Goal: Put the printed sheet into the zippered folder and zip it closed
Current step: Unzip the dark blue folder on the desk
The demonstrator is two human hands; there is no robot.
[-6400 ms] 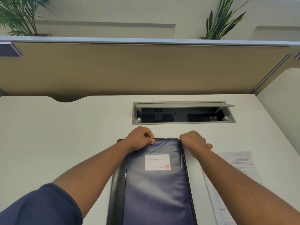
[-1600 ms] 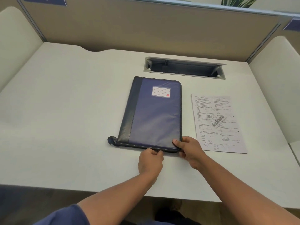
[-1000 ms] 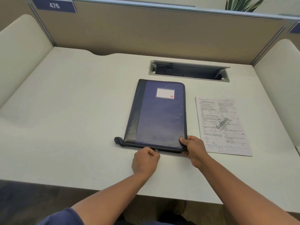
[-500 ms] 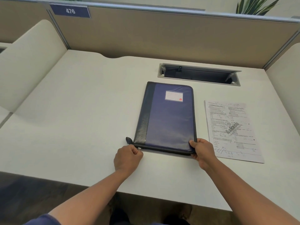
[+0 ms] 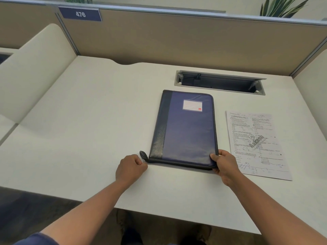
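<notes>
A dark blue zippered folder (image 5: 187, 131) with a black spine strip and a white label lies flat on the white desk (image 5: 88, 129). My left hand (image 5: 131, 167) is closed on the zipper pull at the folder's near left corner, beside the black zipper tail (image 5: 143, 154). My right hand (image 5: 223, 164) grips the folder's near right corner, thumb on top. The printed sheet (image 5: 256, 144) lies flat on the desk just right of the folder, outside it, touched by neither hand.
An open grey cable tray (image 5: 219, 83) is sunk into the desk behind the folder. Tan partition panels (image 5: 177, 39) bound the back, cream dividers (image 5: 35, 71) the sides. The desk's near edge runs just below my forearms.
My left hand has drawn the zipper pull leftward along the folder's near edge, from the right part to the left corner. My right hand kept holding the near right corner.
</notes>
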